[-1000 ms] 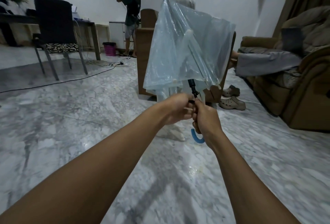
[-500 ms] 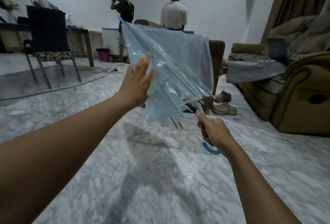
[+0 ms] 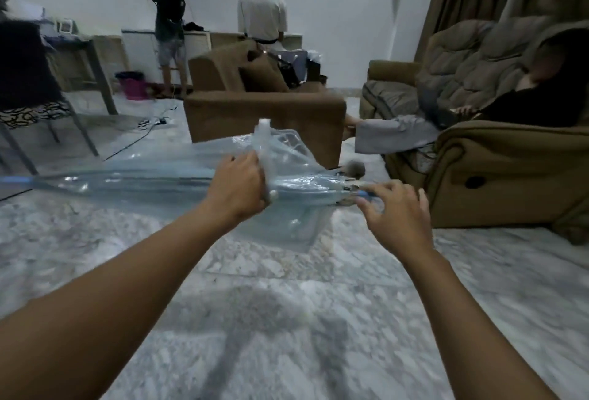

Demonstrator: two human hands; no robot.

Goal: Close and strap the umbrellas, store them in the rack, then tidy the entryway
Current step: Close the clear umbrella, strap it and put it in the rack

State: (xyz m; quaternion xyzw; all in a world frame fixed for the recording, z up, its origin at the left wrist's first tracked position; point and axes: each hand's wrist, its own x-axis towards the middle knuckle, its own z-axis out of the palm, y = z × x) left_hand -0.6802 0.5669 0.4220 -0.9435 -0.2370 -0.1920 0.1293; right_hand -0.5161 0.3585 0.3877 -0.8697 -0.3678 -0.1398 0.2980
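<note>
Fingers (image 3: pixel 390 191) of the right hand (image 3: pixel 395 211) curl round the blue handle end, while the left hand (image 3: pixel 237 184) grips the gathered canopy of the clear umbrella (image 3: pixel 143 176). It is held level across mid-frame, with its tip at the left edge. It is collapsed, but folds hang loose below and it looks unstrapped. Strapping, storing and tidying seem left to do.

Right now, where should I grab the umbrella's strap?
Probably pinch the strap near its free top end, coming from above: it stands up out of the level umbrella, just beyond the left hand gripping the middle.
</note>
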